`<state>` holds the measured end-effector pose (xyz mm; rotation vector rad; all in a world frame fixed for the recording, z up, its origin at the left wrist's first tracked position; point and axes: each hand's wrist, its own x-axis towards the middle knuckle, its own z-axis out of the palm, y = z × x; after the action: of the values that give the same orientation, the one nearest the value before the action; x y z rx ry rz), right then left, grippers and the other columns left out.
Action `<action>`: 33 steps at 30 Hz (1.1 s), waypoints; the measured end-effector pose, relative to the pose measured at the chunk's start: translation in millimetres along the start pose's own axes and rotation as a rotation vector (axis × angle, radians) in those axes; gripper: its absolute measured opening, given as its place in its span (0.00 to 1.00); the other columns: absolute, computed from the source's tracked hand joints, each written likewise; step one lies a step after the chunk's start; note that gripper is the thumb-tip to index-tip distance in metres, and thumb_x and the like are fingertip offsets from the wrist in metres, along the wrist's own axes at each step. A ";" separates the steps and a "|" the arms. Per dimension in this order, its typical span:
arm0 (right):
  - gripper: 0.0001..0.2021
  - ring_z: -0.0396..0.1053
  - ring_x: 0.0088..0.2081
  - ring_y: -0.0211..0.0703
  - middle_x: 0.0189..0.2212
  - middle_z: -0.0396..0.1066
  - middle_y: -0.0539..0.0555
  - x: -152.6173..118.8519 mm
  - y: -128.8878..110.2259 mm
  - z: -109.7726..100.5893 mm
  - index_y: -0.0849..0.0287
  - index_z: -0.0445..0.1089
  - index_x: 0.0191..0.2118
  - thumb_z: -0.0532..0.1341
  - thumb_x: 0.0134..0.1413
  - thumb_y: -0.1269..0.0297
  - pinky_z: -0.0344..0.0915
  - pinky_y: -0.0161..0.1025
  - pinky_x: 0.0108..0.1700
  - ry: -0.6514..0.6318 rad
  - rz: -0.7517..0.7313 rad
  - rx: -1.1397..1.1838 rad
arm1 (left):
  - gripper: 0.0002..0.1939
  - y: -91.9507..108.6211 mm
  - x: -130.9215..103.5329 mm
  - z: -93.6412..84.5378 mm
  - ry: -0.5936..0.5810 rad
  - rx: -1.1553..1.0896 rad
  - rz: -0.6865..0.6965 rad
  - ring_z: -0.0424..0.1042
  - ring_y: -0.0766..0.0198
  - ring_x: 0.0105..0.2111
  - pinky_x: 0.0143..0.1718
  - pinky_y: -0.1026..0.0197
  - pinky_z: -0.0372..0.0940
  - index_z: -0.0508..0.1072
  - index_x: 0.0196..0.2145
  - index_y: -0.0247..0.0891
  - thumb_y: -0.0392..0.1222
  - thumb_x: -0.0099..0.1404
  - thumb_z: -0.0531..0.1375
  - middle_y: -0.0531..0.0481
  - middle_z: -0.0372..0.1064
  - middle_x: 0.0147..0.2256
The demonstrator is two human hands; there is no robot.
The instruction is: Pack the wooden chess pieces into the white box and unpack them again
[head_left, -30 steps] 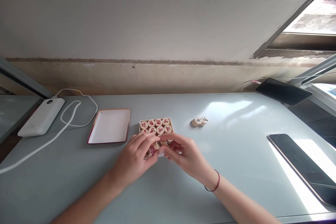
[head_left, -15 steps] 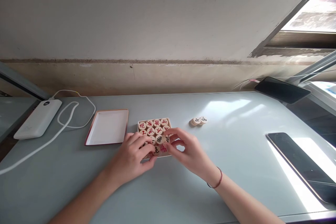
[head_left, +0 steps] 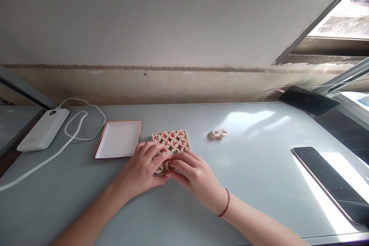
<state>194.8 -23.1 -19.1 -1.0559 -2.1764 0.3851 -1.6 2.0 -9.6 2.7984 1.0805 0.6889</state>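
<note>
A shallow box (head_left: 188, 138) holds rows of round wooden pieces, red-marked ones (head_left: 173, 135) at the back and black-marked ones (head_left: 175, 151) nearer the front. My left hand (head_left: 150, 163) lies over the box's left front part, fingers bent over the pieces, thumb at the front edge. From the right, my right hand (head_left: 191, 173) reaches over the front edge, its thumb and fingers closed on a black-marked piece (head_left: 169, 165). The two hands' fingertips are close together and hide part of the front rows. Two short stacks of pieces (head_left: 216, 133) stand right of the box.
A white-lined box lid (head_left: 119, 138) lies left of the box. Farther left are a white power bank (head_left: 43, 130) and its looped white cable (head_left: 62, 153). A dark phone (head_left: 331, 184) lies at the right, and another dark device (head_left: 309, 100) rests at the back right.
My right hand has moved left and toward the front edge, uncovering pieces on the box's right side. It now grips a piece beside my left fingertips. My left hand has shifted only slightly.
</note>
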 end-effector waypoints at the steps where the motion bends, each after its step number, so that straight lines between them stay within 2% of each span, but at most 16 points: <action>1: 0.07 0.67 0.32 0.39 0.34 0.74 0.55 -0.5 -1.3 1.8 0.58 0.71 0.35 0.58 0.61 0.63 0.67 0.38 0.35 0.000 -0.012 -0.007 | 0.12 -0.1 -0.2 0.4 -0.005 0.005 0.005 0.65 0.55 0.47 0.47 0.52 0.60 0.69 0.43 0.40 0.39 0.60 0.61 0.46 0.69 0.44; 4: 0.07 0.66 0.31 0.39 0.33 0.73 0.55 0.6 -3.7 0.4 0.59 0.71 0.34 0.58 0.61 0.63 0.67 0.38 0.35 0.002 -0.041 0.036 | 0.13 0.1 -1.2 0.9 -0.025 0.007 0.012 0.65 0.54 0.48 0.48 0.52 0.61 0.69 0.43 0.40 0.39 0.60 0.60 0.45 0.68 0.46; 7: 0.06 0.68 0.33 0.39 0.33 0.73 0.55 5.0 2.3 -11.9 0.59 0.71 0.35 0.56 0.61 0.68 0.68 0.37 0.35 0.057 -0.054 0.063 | 0.11 2.1 -1.3 0.3 -0.028 -0.009 0.012 0.64 0.53 0.50 0.49 0.51 0.60 0.70 0.42 0.40 0.40 0.61 0.60 0.44 0.67 0.47; 9: 0.08 0.70 0.33 0.38 0.36 0.73 0.56 7.8 13.5 -25.1 0.59 0.71 0.37 0.54 0.61 0.70 0.68 0.36 0.35 0.131 0.004 -0.001 | 0.10 4.1 -0.6 0.2 -0.037 -0.021 0.024 0.63 0.51 0.51 0.50 0.49 0.59 0.71 0.42 0.41 0.42 0.61 0.60 0.44 0.66 0.49; 11: 0.09 0.69 0.27 0.35 0.40 0.72 0.57 8.8 28.8 -40.0 0.58 0.70 0.42 0.54 0.61 0.67 0.68 0.36 0.32 0.173 0.149 -0.140 | 0.12 6.2 0.4 1.4 -0.064 -0.017 0.041 0.62 0.50 0.52 0.51 0.47 0.57 0.71 0.45 0.44 0.43 0.61 0.60 0.45 0.64 0.51; 13: 0.13 0.67 0.22 0.33 0.47 0.69 0.59 7.5 44.5 -53.6 0.57 0.68 0.49 0.54 0.60 0.62 0.67 0.37 0.27 0.123 0.324 -0.311 | 0.14 7.7 1.3 4.2 -0.086 0.008 0.044 0.61 0.50 0.53 0.51 0.46 0.56 0.71 0.46 0.46 0.43 0.62 0.60 0.45 0.63 0.53; 16: 0.17 0.70 0.24 0.37 0.50 0.69 0.58 3.4 62.1 -65.3 0.55 0.65 0.53 0.54 0.59 0.61 0.65 0.37 0.24 -0.037 0.488 -0.442 | 0.10 8.8 1.6 9.8 -0.093 0.052 0.027 0.60 0.50 0.54 0.51 0.47 0.56 0.72 0.43 0.45 0.42 0.62 0.59 0.46 0.64 0.54; 19: 0.16 0.72 0.28 0.40 0.47 0.72 0.55 -0.7 71.2 -65.8 0.54 0.67 0.50 0.53 0.58 0.66 0.67 0.38 0.26 -0.116 0.541 -0.442 | 0.07 9.4 1.4 13.2 -0.079 0.075 0.016 0.60 0.50 0.54 0.51 0.47 0.56 0.72 0.39 0.43 0.41 0.62 0.59 0.46 0.64 0.54; 24: 0.15 0.72 0.29 0.41 0.42 0.73 0.56 -4.9 81.0 -61.7 0.56 0.70 0.45 0.51 0.56 0.72 0.67 0.38 0.28 -0.122 0.542 -0.407 | 0.07 10.6 2.8 9.4 -0.072 0.063 0.023 0.61 0.49 0.53 0.50 0.45 0.57 0.72 0.39 0.42 0.40 0.61 0.59 0.44 0.65 0.53; 27: 0.13 0.71 0.27 0.41 0.37 0.74 0.56 -3.9 81.5 -62.4 0.57 0.72 0.41 0.51 0.56 0.72 0.65 0.38 0.27 -0.088 0.525 -0.387 | 0.12 11.6 3.9 5.2 -0.058 0.007 0.030 0.61 0.47 0.53 0.50 0.44 0.58 0.71 0.43 0.43 0.43 0.61 0.60 0.43 0.64 0.53; 29: 0.11 0.70 0.25 0.41 0.35 0.75 0.56 -0.6 74.0 -61.3 0.57 0.72 0.39 0.53 0.58 0.69 0.65 0.38 0.27 -0.027 0.497 -0.336 | 0.14 12.9 4.5 3.5 -0.020 -0.022 0.034 0.62 0.49 0.52 0.50 0.46 0.59 0.70 0.47 0.43 0.43 0.62 0.59 0.43 0.65 0.52; 33: 0.09 0.70 0.27 0.38 0.32 0.75 0.54 8.5 38.4 -49.9 0.57 0.72 0.39 0.57 0.58 0.60 0.68 0.36 0.29 0.107 0.448 0.028 | 0.17 16.8 6.2 4.7 0.112 -0.031 -0.015 0.67 0.56 0.47 0.49 0.53 0.63 0.65 0.52 0.40 0.40 0.66 0.57 0.44 0.69 0.45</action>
<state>247.5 6.2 0.8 -1.5137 -1.8247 0.5435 15.0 -6.2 -7.8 2.7521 1.0976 0.8616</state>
